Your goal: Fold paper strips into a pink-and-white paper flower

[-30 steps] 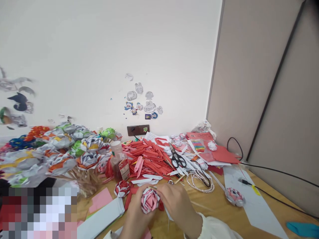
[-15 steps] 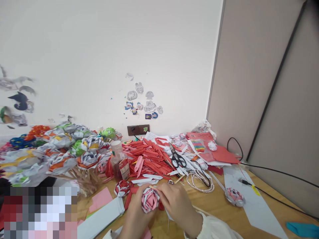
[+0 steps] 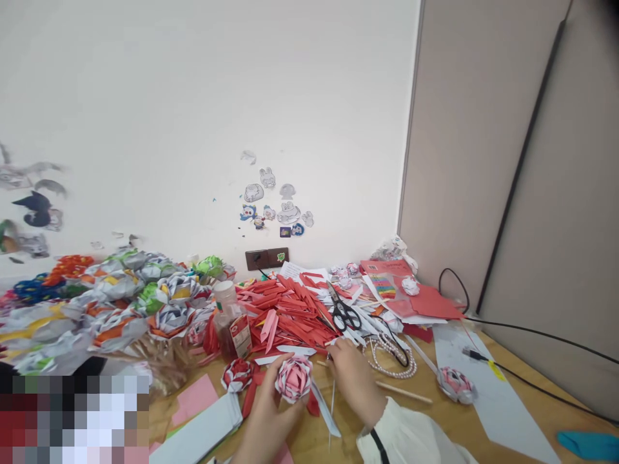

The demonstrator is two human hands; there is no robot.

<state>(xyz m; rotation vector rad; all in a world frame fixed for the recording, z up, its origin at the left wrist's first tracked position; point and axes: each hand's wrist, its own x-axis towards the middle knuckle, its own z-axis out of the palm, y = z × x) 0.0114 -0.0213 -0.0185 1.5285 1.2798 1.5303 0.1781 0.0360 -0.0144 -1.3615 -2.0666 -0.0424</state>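
My left hand (image 3: pixel 273 409) is closed round a pink and white paper flower (image 3: pixel 294 379), its folded petals facing up toward me. A long white paper strip (image 3: pixel 325 409) slants down just right of the flower. My right hand (image 3: pixel 351 374) is apart from the flower, at the front edge of the heap of red folded paper pieces (image 3: pixel 285 309). Its fingers are curled downward, and what they hold, if anything, is hidden. Black-handled scissors (image 3: pixel 345 316) lie just beyond it. A red and white paper flower (image 3: pixel 236 375) sits left of my left hand.
A bottle (image 3: pixel 226 322) stands left of the red heap, before many finished paper flowers (image 3: pixel 174 316). At right lie a pearl string (image 3: pixel 409 367), a wooden stick (image 3: pixel 403 392), another pink flower (image 3: pixel 456 385) and a black cable (image 3: pixel 527 383). White paper strips (image 3: pixel 203 422) are stacked at front left.
My right hand has moved away from the flower, up and right toward the red heap. My left hand still holds the flower, now turned more upright. The view has shifted slightly.
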